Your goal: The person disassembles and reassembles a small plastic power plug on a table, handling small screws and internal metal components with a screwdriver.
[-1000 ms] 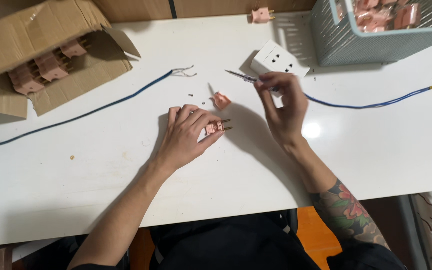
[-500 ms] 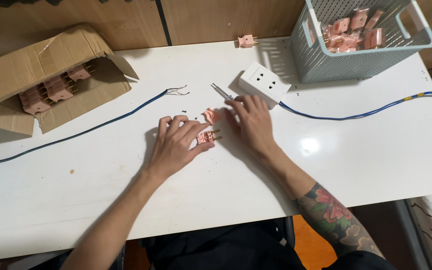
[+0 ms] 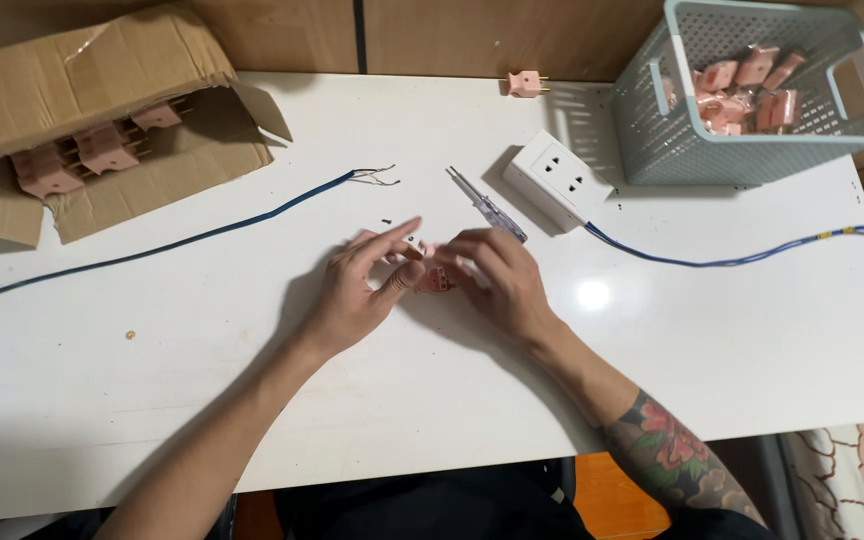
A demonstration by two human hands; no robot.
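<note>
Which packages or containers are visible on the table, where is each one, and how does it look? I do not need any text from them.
Cardboard box: far left corner of the white table, brown, torn open, lying on its side, pink plugs inside.
Plastic basket: far right corner, pale grey-blue, perforated walls with handle cut-outs, holding more pink plugs.
No labels, signs or screens are visible.
</note>
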